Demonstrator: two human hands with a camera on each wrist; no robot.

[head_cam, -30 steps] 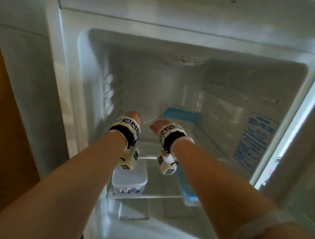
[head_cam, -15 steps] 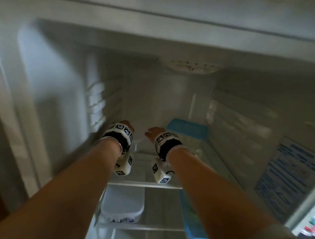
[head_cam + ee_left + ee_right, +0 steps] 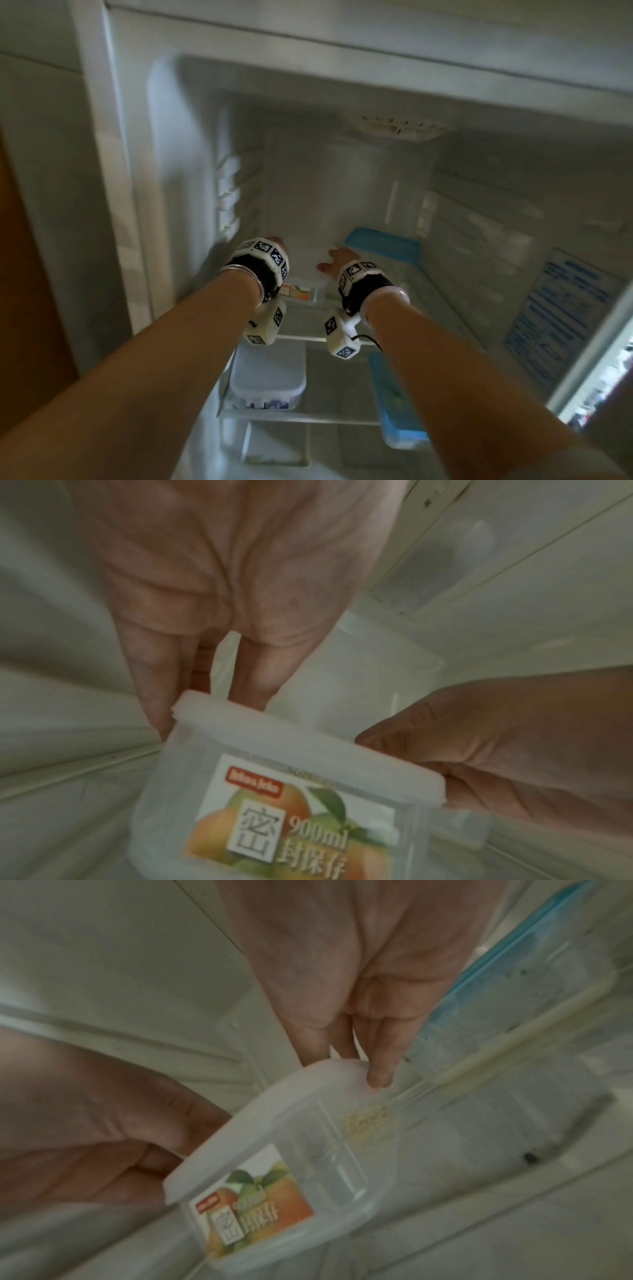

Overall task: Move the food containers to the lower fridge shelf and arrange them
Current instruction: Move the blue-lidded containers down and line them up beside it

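Observation:
A clear food container (image 3: 303, 291) with a white lid and a fruit label stands on the upper fridge shelf (image 3: 298, 338). My left hand (image 3: 275, 241) holds its left side and my right hand (image 3: 337, 262) its right side. In the left wrist view my left fingers (image 3: 253, 669) run down behind the lid's left corner of the container (image 3: 291, 804). In the right wrist view my right fingertips (image 3: 378, 1077) rest on the lid's far edge of the container (image 3: 291, 1164). Both thumbs are hidden there.
A blue-lidded container (image 3: 383, 245) stands at the upper shelf's back right, close to my right hand. On the lower shelf (image 3: 301, 417) sit a white-lidded container (image 3: 269, 377) at the left and a blue-lidded container (image 3: 397, 411) at the right, with a gap between them.
Both hands have reached a little deeper and settled on the labelled container, whose front now shows between my wrists. My head has shifted, changing the view of the fridge.

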